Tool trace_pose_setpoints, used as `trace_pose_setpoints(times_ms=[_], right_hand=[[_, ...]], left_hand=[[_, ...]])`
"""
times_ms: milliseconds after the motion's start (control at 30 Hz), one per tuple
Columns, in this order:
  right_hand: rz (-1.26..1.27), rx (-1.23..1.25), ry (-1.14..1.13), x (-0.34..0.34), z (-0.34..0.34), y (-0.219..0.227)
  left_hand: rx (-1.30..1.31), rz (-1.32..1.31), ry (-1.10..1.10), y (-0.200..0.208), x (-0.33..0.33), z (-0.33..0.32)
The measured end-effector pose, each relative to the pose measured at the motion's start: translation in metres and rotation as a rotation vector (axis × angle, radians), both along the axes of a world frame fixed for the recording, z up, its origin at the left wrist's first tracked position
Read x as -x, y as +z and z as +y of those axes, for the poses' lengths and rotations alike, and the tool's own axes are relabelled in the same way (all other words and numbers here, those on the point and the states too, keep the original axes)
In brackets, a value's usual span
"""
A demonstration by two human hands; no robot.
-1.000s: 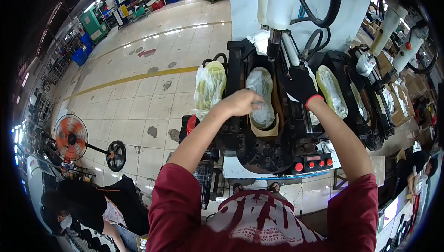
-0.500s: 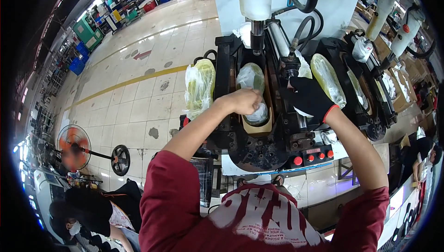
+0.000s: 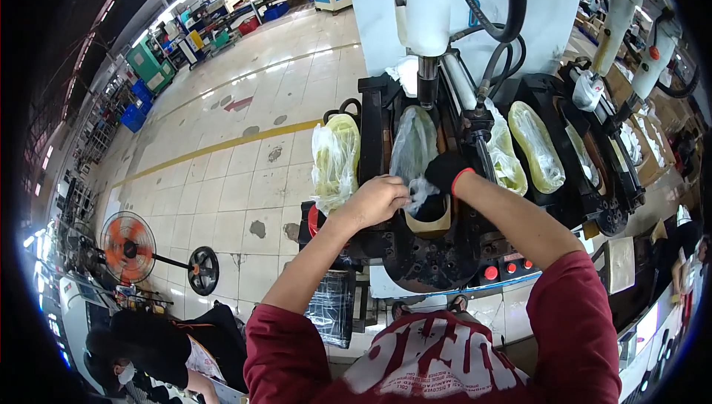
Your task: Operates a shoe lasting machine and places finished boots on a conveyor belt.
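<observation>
A shoe-shaped piece wrapped in clear plastic film [image 3: 414,141] lies in the black slot of a press [image 3: 373,118], between its side walls. My bare left hand [image 3: 382,198] is closed at the film's near left edge, with bunched film at its fingertips. Opposite it, my right hand [image 3: 447,173], in a black glove with a red cuff, has its fingers curled on the film's right edge; the glove partly hides them. A tan curved block [image 3: 428,226] sits at the slot's near end. The press's white cylinder and metal rod [image 3: 427,81] hang over the slot's far end.
A film-wrapped yellow-green piece [image 3: 336,163] stands left of the press. Two more, a loosely wrapped one [image 3: 507,156] and a smoother one [image 3: 537,147], lie to the right. Red buttons [image 3: 490,272] line the front. An orange fan [image 3: 127,247] and a masked co-worker [image 3: 170,348] are at left.
My right hand has moved left from the neighbouring station to the film in the slot. My left hand has drawn back toward me and left, and the film is now stretched between both hands.
</observation>
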State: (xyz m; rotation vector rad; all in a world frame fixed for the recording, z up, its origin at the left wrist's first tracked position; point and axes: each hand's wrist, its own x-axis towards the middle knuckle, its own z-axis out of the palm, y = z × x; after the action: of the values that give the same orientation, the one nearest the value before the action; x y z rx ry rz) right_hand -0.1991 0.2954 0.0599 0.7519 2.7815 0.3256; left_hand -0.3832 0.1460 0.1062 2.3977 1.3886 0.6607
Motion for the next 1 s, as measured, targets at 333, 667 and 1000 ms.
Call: trace_pose_setpoints(times_ms=[333,667,1000], right_hand=[[0.036,0.16,0.144,-0.003,-0.034,0.022],[-0.502,0.475,-0.002,0.012,0.058,-0.001],[-0.019,0.406,-0.047,0.012,0.016,-0.015]], left_hand=[[0.102,0.351,0.001,-0.04,-0.035,0.023],[0.481,0.232,0.303,-0.055,-0.07,0.08],[0.71,-0.724,0.855,-0.043,-0.055,0.064]])
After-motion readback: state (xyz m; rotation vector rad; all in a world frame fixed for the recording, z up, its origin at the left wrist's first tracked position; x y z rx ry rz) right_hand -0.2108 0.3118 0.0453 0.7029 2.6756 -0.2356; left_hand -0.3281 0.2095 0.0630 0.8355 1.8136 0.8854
